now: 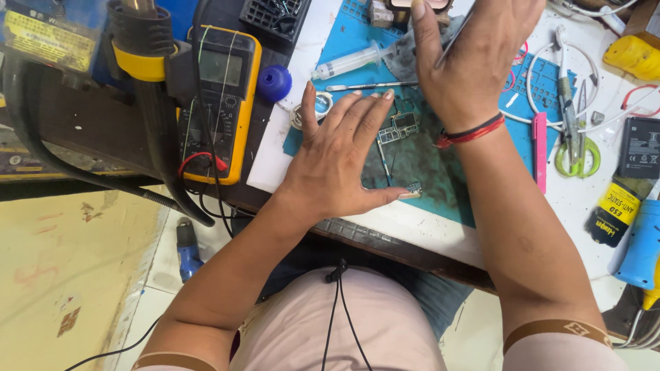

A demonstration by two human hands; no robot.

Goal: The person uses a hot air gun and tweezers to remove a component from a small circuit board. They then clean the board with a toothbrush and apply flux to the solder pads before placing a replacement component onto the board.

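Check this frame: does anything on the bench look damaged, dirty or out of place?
The blue work mat is heavily smudged with dark grime around the bare circuit board, under the left hand and right hand. Nothing looks spilled or broken; the scissors and syringe simply lie loose.

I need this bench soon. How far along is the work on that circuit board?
Done: the circuit board lies bare on the blue mat. In hand: the left hand rests flat beside it; the right hand holds a thin tool. Left: nothing looks reassembled; the syringe and scissors lie out.
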